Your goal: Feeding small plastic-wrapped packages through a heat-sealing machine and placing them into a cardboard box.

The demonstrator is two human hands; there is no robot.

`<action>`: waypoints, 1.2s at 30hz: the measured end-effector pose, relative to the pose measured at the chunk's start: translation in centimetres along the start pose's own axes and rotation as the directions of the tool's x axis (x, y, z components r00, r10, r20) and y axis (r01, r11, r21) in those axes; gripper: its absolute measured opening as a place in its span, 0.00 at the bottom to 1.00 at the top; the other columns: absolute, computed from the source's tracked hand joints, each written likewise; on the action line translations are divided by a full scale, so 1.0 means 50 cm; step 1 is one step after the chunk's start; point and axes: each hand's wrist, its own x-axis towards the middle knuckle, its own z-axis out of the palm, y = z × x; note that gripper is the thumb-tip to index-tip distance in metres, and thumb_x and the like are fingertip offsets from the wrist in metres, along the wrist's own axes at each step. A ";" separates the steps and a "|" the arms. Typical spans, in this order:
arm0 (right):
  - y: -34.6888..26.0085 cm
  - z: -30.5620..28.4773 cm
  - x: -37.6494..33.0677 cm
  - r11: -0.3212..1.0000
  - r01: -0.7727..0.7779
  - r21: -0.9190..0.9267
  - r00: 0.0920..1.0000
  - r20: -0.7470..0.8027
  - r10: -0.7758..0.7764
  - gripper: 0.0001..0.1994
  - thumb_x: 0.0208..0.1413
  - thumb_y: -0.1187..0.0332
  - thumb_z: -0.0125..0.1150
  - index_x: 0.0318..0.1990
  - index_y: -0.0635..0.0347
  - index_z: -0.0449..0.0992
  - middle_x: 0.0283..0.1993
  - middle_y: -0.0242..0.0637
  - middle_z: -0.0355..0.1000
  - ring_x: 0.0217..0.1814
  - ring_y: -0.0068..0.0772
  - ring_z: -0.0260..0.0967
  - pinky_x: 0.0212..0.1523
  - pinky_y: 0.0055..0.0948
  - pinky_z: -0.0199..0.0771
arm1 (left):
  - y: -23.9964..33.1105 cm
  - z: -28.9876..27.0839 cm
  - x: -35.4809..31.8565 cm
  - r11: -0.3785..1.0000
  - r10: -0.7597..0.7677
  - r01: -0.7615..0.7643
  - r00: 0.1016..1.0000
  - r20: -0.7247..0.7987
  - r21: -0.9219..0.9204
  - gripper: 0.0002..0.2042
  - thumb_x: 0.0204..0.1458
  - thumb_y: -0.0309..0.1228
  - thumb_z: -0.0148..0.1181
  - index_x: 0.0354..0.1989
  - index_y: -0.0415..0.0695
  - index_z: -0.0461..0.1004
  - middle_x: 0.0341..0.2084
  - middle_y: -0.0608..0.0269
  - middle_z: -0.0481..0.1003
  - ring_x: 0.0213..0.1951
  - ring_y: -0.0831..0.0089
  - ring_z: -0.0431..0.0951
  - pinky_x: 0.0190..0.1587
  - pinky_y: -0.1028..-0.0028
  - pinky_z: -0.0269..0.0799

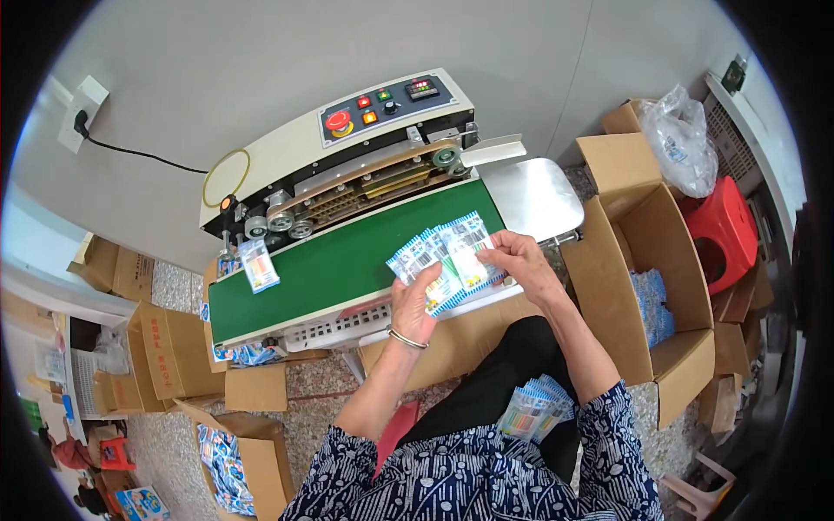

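My left hand (415,304) is closed on the lower left of a fan of flat clear packets (427,250) with blue striped edges and coloured sticks showing inside. My right hand (524,267) pinches the rightmost packet (469,252) of the fan between thumb and fingers. Both hands are over the front edge of a green conveyor belt (347,265), part of a band sealing machine (304,143). One similar packet (260,266) lies at the belt's left end, by the rollers. On my lap rests another overlapping bunch of packets (532,410).
To the right, an open cardboard box (608,286) contains blue packets; behind it are a plastic bag (682,143) and a red stool (730,234). A metal plate (534,200) adjoins the belt's right end. At lower left, another box (265,473) is filled with packets. A black cable (143,154) reaches the machine.
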 end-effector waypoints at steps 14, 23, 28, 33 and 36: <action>-0.038 -0.115 0.150 0.994 0.110 -0.004 0.942 -0.317 -0.105 0.06 0.51 0.68 0.60 0.31 0.60 0.72 0.24 0.30 0.71 0.20 0.15 0.64 0.18 0.16 0.63 | 0.041 -0.013 -0.022 0.999 -0.050 0.049 0.995 -0.086 -0.016 0.14 0.46 0.16 0.55 0.43 0.39 0.70 0.39 0.60 0.75 0.40 0.67 0.77 0.46 0.67 0.75; -0.022 -0.065 0.232 0.991 0.032 -0.128 0.981 -0.183 -0.056 0.10 0.46 0.63 0.64 0.28 0.61 0.75 0.22 0.30 0.70 0.22 0.20 0.66 0.20 0.20 0.66 | 0.040 -0.038 -0.032 0.995 -0.100 0.098 0.991 -0.086 -0.029 0.13 0.46 0.17 0.57 0.42 0.39 0.71 0.39 0.60 0.75 0.40 0.69 0.77 0.44 0.71 0.75; -0.006 -0.012 0.249 0.966 0.073 -0.249 0.977 -0.175 -0.119 0.14 0.45 0.62 0.63 0.22 0.66 0.74 0.19 0.34 0.68 0.23 0.23 0.67 0.22 0.26 0.67 | 0.022 -0.016 -0.023 0.993 -0.117 0.115 0.989 -0.090 -0.021 0.13 0.46 0.17 0.56 0.43 0.38 0.71 0.39 0.60 0.75 0.40 0.69 0.77 0.44 0.71 0.75; -0.008 -0.008 0.194 0.802 0.241 -0.547 0.926 -0.119 -0.359 0.20 0.50 0.54 0.58 0.29 0.69 0.75 0.19 0.34 0.67 0.22 0.23 0.64 0.24 0.27 0.64 | 0.034 -0.007 0.025 0.994 -0.107 0.107 0.994 -0.027 0.005 0.13 0.47 0.19 0.57 0.43 0.36 0.71 0.38 0.59 0.75 0.39 0.69 0.77 0.42 0.70 0.75; -0.030 0.027 0.104 0.944 0.182 -0.275 0.976 -0.065 -0.208 0.19 0.51 0.55 0.58 0.28 0.68 0.76 0.16 0.31 0.65 0.21 0.20 0.59 0.22 0.25 0.61 | 0.048 -0.006 0.038 0.998 -0.056 0.057 0.998 -0.009 0.016 0.13 0.47 0.19 0.57 0.43 0.36 0.70 0.38 0.58 0.75 0.39 0.69 0.77 0.42 0.70 0.76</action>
